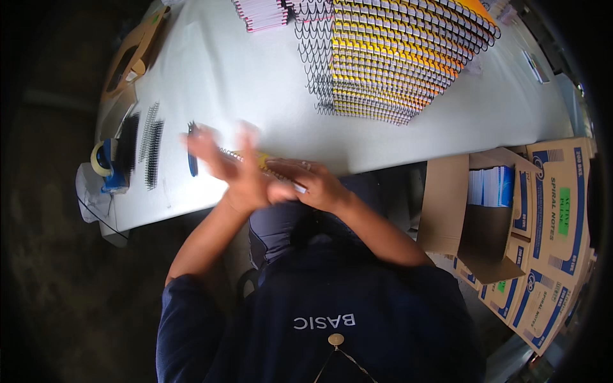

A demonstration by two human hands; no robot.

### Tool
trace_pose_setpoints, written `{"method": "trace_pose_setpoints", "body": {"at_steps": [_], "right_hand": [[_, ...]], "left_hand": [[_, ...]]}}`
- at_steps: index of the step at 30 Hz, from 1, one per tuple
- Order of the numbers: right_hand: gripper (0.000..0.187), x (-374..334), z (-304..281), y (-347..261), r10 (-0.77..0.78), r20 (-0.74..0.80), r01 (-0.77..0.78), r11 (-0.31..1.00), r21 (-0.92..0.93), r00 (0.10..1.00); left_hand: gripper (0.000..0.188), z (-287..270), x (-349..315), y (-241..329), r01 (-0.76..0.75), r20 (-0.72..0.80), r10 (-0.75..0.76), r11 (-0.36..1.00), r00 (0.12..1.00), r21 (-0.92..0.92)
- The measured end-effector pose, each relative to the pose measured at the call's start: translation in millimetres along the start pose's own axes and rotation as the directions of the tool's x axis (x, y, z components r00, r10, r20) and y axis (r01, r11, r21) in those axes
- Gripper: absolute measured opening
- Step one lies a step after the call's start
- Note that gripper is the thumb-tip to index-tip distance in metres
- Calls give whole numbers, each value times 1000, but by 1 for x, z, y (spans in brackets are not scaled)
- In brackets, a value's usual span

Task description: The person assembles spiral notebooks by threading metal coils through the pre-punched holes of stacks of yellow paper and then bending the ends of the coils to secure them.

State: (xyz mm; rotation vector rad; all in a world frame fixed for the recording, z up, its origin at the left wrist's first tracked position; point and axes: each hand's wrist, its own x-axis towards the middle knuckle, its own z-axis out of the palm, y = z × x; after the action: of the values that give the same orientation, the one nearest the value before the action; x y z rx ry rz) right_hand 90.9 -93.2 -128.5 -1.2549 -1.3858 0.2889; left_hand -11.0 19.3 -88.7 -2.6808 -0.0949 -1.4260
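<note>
A small spiral notebook (273,171) with a yellow cover and a wire binding is at the table's front edge, partly hidden by my hands. My right hand (322,186) is closed round its near right end. Over its left end is my left hand (235,171), smeared by motion, its fingers spread apart and nothing seen in them. Just beyond those fingers a dark blue pen-like tool (193,150) lies on the table.
Stacked spiral notebooks (389,64) fill the table's far right, beside pink-edged pads (263,14). Loose black wire coils (152,147) and a blue tape dispenser (113,167) lie at left. An open cardboard box (444,203) with blue-covered books and other cartons (560,220) stand at right.
</note>
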Motion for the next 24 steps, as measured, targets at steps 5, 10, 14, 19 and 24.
{"method": "trace_pose_setpoints", "body": {"at_steps": [5,10,14,19,24], "right_hand": [[41,12,-10,0,179,-53,-164,963,213,982],[31,11,-15,0,326,52,-327,902,282,944],[22,19,-17,-4,384,67,-389,892,230,921],[23,23,-16,-4,474,115,-487,837,248,873],[20,25,-20,-9,483,152,-507,815,282,862]], "left_hand": [[100,4,-73,38,111,395,86,886,915,-450],[49,-17,23,25,79,427,-57,996,903,-34],[35,-25,48,6,232,592,-32,936,805,-265],[23,-32,75,1,214,631,-34,953,775,-212],[18,-37,90,0,267,704,-25,934,710,-236]]}}
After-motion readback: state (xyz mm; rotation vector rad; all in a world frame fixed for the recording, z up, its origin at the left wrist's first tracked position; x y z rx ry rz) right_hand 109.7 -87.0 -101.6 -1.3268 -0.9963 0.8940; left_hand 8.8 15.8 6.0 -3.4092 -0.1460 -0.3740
